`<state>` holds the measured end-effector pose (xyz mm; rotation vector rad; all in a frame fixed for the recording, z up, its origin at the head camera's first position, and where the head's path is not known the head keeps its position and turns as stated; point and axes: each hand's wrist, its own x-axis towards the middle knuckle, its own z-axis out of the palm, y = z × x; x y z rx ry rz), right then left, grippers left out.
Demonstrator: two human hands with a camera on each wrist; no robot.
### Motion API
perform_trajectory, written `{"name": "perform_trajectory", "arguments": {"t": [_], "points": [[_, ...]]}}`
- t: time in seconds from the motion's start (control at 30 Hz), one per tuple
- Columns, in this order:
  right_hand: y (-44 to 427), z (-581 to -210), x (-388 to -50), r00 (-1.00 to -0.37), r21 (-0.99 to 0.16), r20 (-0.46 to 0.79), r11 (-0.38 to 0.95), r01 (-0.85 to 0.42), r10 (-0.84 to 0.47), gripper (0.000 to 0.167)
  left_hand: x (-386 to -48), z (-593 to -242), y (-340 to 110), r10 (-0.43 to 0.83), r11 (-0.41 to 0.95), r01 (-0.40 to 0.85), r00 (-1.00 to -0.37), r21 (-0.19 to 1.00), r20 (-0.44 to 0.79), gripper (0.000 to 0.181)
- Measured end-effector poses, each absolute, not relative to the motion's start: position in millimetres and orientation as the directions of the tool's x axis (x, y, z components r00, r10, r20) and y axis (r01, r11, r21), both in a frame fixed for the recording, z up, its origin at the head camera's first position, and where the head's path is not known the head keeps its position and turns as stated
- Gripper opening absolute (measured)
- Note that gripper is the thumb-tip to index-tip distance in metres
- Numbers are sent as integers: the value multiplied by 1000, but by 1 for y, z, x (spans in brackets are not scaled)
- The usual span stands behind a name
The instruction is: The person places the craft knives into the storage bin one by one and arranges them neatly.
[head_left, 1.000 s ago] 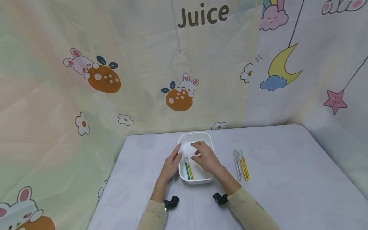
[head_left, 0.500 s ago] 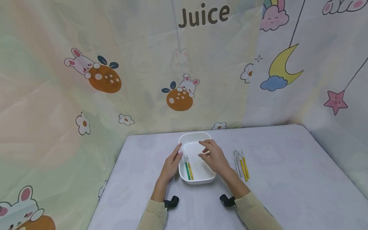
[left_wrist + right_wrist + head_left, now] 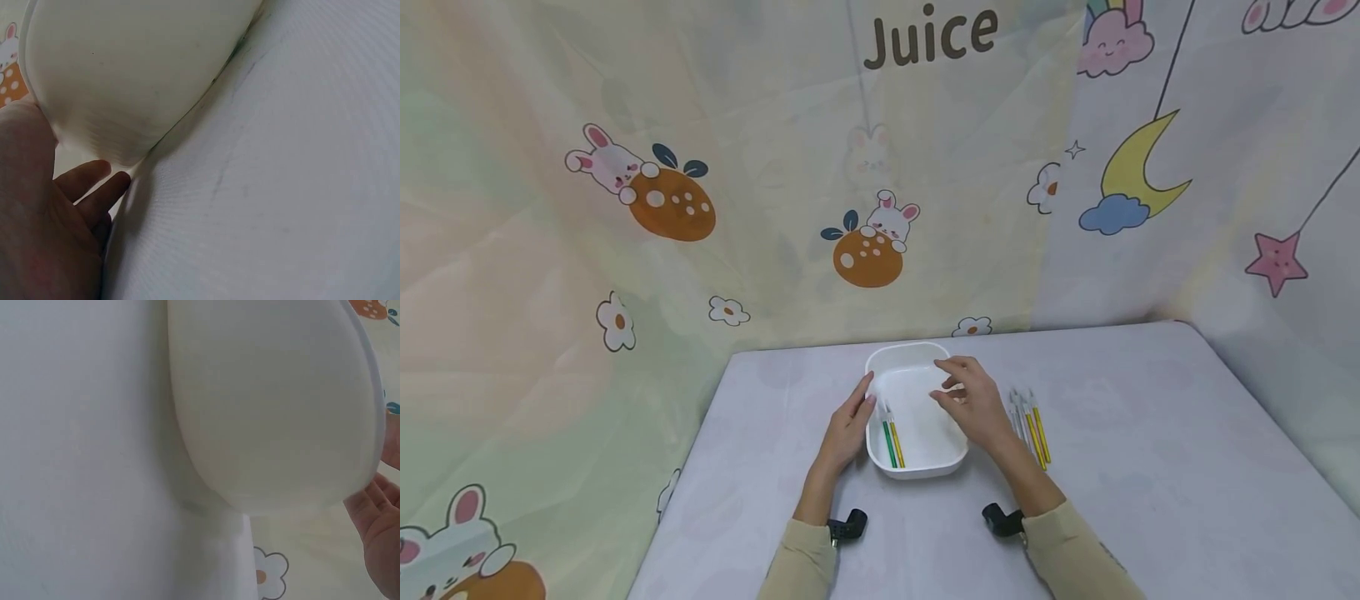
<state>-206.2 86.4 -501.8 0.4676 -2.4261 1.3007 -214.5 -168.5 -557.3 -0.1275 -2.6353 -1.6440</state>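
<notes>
A white plastic tray (image 3: 928, 446) stands on the table. My left hand (image 3: 845, 429) holds its left wall, thumb at the rim; in the left wrist view, the fingers (image 3: 94, 194) reach against the tray's outside near its base. Inside the tray, at the left, lie a green pen-like stick (image 3: 889, 443) and a yellow pen-like stick (image 3: 897, 443), side by side with pale tips. Over the right rim hovers my right hand (image 3: 977, 404), thumb and forefinger apart and nothing visible between them. In the right wrist view, the right hand (image 3: 381, 534) shows at the edge beside the tray.
Right of the tray lie several more slim sticks, silver ones (image 3: 1015, 412) and yellow ones (image 3: 1041, 429), partly behind the right forearm. A pale cloth covers the table (image 3: 1150, 467). A printed cartoon backdrop (image 3: 775, 208) hangs behind it.
My right hand has moved right, from above the middle of the tray to its right rim, fingers still apart. The left hand stays at the tray's left side; the sticks have not moved.
</notes>
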Motion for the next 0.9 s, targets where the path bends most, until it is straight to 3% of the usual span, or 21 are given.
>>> {"name": "perform_trajectory", "arguments": {"t": [0.9], "points": [[127,-498,-218,-920,-777,391,539,-326,8,52,-215,-557,-168,54,421,82,-996,903,65,47]]}}
